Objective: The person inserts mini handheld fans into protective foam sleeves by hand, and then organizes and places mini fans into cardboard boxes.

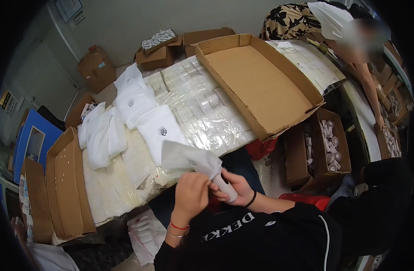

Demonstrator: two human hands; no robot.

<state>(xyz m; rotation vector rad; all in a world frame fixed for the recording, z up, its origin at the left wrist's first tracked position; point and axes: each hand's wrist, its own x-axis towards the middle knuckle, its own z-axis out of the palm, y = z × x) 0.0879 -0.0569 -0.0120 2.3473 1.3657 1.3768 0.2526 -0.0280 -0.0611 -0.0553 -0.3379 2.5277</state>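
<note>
My right hand (237,186) is wrapped round the white handle of what looks like a handheld fan (227,189), with a dark oval on its side. A thin white bag (182,158) with a faint printed mark covers the fan's upper end. Close beside it, my left hand (192,193) is closed, fingertips pinching at the bag's mouth near the handle. The fan's head is hidden inside the bag. On the table just beyond my hands lie more white bags (155,128) with a small dark print.
A shallow cardboard tray (272,86) sits across the plastic-covered table (211,119). Another carton (71,185) stands left. At right, a box of handheld fans (332,144) stands low near a red stool (306,201). Another person (338,27) reaches into boxes at upper right.
</note>
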